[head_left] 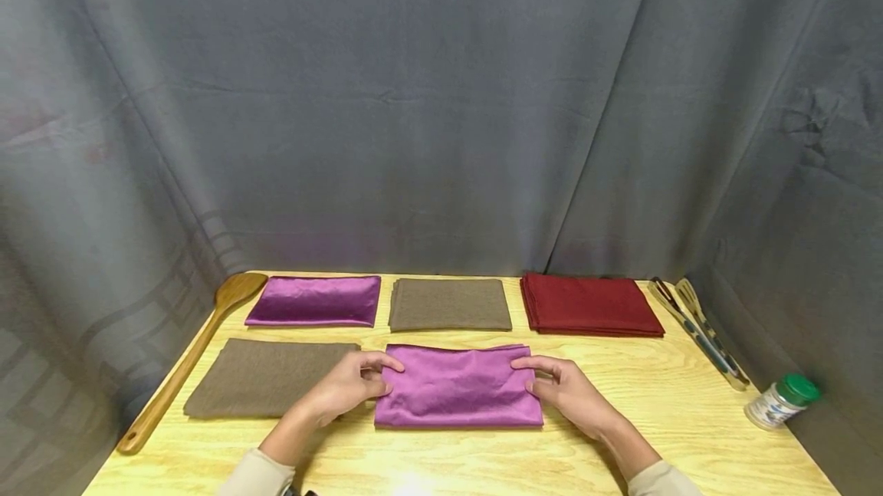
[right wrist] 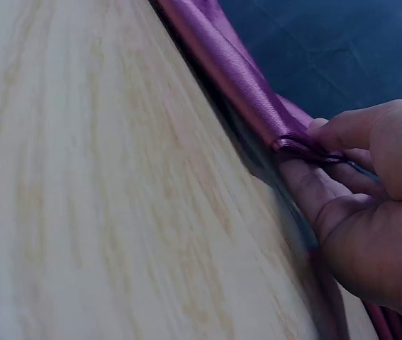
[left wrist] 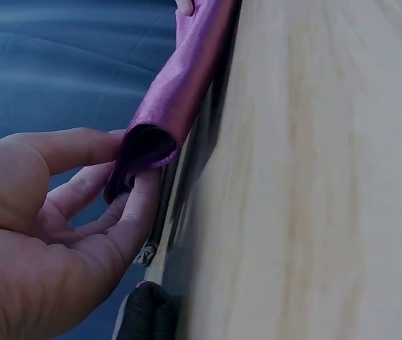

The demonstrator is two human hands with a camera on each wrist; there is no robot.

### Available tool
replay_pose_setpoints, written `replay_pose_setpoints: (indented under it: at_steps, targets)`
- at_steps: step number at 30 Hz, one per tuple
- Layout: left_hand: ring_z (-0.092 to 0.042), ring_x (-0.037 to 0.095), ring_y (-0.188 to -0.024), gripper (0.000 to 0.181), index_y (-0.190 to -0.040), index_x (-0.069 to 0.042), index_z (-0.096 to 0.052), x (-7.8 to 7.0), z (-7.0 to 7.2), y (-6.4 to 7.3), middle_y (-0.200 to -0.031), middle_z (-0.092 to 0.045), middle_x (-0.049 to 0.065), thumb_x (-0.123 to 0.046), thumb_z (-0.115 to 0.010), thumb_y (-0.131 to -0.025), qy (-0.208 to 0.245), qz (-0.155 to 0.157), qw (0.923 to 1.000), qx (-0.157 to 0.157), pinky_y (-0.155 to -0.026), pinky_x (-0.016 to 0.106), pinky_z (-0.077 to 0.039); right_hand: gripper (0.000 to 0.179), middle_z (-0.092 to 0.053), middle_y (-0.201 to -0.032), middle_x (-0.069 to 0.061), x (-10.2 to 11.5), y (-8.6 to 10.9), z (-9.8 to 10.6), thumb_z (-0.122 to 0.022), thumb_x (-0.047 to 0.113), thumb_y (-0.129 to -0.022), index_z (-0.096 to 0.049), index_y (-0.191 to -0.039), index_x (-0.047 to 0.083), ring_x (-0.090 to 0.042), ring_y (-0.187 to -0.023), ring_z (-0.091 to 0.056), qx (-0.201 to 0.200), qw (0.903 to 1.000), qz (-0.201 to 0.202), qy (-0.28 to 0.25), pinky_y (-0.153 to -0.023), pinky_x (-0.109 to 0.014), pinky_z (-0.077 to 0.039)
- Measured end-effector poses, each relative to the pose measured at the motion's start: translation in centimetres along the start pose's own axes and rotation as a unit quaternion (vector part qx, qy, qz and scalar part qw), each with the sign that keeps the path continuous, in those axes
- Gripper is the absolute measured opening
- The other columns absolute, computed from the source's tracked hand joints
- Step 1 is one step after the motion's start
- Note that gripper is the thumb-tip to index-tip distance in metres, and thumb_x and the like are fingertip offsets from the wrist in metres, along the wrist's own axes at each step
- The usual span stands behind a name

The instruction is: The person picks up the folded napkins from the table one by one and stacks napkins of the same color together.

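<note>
A folded purple satin cloth (head_left: 458, 389) is held level between both hands at the front middle of the table. My left hand (head_left: 341, 390) pinches its left side; in the left wrist view the thumb lies on one face, other fingers on the opposite face, and the rolled fold (left wrist: 176, 88) shows its hollow end. Along the right side, my right hand (head_left: 576, 402) grips the cloth the same way. Stacked layers at that corner (right wrist: 289, 142) show between thumb and fingers in the right wrist view. A folded brown cloth (head_left: 269, 377) lies flat beside and partly behind the left hand.
Along the back lie a folded purple cloth (head_left: 313, 302), a brown one (head_left: 451, 304) and a dark red one (head_left: 593, 306). A long wooden spatula (head_left: 200, 350) borders the left edge. Metal tongs (head_left: 697, 331) and a green-capped jar (head_left: 779, 403) are at right. Grey curtains (head_left: 414, 113) enclose the table.
</note>
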State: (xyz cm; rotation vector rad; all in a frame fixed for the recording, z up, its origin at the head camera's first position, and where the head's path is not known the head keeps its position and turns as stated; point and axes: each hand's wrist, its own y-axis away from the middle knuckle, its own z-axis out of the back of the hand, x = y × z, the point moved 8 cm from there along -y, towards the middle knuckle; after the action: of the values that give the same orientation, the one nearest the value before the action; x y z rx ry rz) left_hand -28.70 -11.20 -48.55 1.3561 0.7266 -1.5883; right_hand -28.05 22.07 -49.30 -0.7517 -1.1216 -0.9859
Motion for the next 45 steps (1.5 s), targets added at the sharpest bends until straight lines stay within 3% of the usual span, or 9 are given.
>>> replay_pose_setpoints:
  at_steps: [4,9,13,19,24,35,43,45]
  targets:
    - [-0.059,0.009,-0.074,0.038,-0.126,0.000,-0.069,-0.7,0.5,0.1,-0.095,-0.065,0.008,0.000,-0.072,-0.087,0.000,-0.018,0.9998,-0.007,-0.062,0.019,-0.052,0.042,-0.067,-0.124,-0.007,0.6,-0.1,0.3,-0.064,0.008,-0.099,-0.060,-0.139,-0.003,-0.004,-0.093,-0.068,-0.015,0.9998,-0.006,-0.011,-0.083,-0.023,-0.057]
    - [-0.061,0.008,-0.081,0.039,-0.128,0.001,-0.067,-1.9,1.5,0.0,-0.122,-0.067,0.020,0.001,-0.070,-0.090,-0.009,-0.042,0.9989,-0.020,-0.072,0.022,-0.056,0.041,-0.061,-0.137,-0.017,2.1,-0.7,0.6,-0.064,0.011,-0.100,-0.061,-0.139,-0.001,-0.004,-0.097,-0.068,-0.025,0.9997,0.007,-0.001,-0.088,-0.022,-0.056]
    - [-0.055,0.006,-0.075,0.039,-0.130,0.001,-0.067,-3.0,2.7,-0.1,-0.123,-0.065,0.022,0.002,-0.068,-0.091,-0.021,-0.052,0.9981,-0.026,-0.072,0.023,-0.054,0.041,-0.056,-0.145,-0.023,3.1,-1.4,0.7,-0.064,0.011,-0.100,-0.061,-0.139,0.001,-0.004,-0.100,-0.069,-0.033,0.9994,0.014,0.002,-0.092,-0.021,-0.054]
    - [-0.058,0.007,-0.075,0.039,-0.129,0.001,-0.067,-4.6,5.1,0.0,-0.120,-0.066,0.021,0.002,-0.069,-0.090,-0.049,-0.070,0.9957,-0.035,-0.072,0.024,-0.055,0.042,-0.057,-0.146,-0.017,4.3,-3.0,0.1,-0.065,0.013,-0.100,-0.061,-0.140,0.006,-0.007,-0.101,-0.070,-0.031,0.9993,0.018,-0.013,-0.094,-0.022,-0.054]
    - [-0.058,0.006,-0.080,0.039,-0.128,0.002,-0.067,-5.3,7.1,0.0,-0.126,-0.066,0.025,0.003,-0.068,-0.090,-0.071,-0.087,0.9924,-0.051,-0.074,0.023,-0.056,0.042,-0.058,-0.143,-0.021,5.1,-4.8,-0.8,-0.065,0.011,-0.099,-0.061,-0.140,0.005,-0.007,-0.097,-0.070,-0.029,0.9989,0.033,-0.018,-0.090,-0.023,-0.055]
    - [-0.058,0.008,-0.093,0.040,-0.134,0.002,-0.064,-4.4,11.8,-0.9,-0.130,-0.063,0.023,0.001,-0.062,-0.094,-0.089,-0.064,0.9905,-0.084,-0.079,0.021,-0.054,0.042,-0.059,-0.143,-0.020,6.8,-9.2,-3.1,-0.065,0.006,-0.098,-0.062,-0.140,0.004,-0.004,-0.100,-0.069,-0.032,0.9975,0.037,-0.050,-0.089,-0.022,-0.056]
    - [-0.058,0.009,-0.096,0.043,-0.138,0.001,-0.062,-3.0,14.9,-1.5,-0.134,-0.061,0.022,-0.001,-0.061,-0.096,-0.078,-0.031,0.9893,-0.120,-0.080,0.021,-0.054,0.043,-0.058,-0.146,-0.019,6.3,-13.0,-4.9,-0.062,0.001,-0.098,-0.061,-0.141,0.003,-0.005,-0.103,-0.067,-0.030,0.9960,0.030,-0.079,-0.089,-0.022,-0.058]
    - [-0.058,0.008,-0.096,0.043,-0.139,0.003,-0.061,-2.8,15.8,-1.7,-0.138,-0.060,0.023,0.000,-0.060,-0.095,-0.075,-0.036,0.9885,-0.126,-0.080,0.021,-0.054,0.043,-0.057,-0.147,-0.018,6.2,-14.0,-5.5,-0.061,0.000,-0.098,-0.062,-0.140,0.003,-0.006,-0.104,-0.067,-0.031,0.9958,0.023,-0.082,-0.090,-0.022,-0.058]
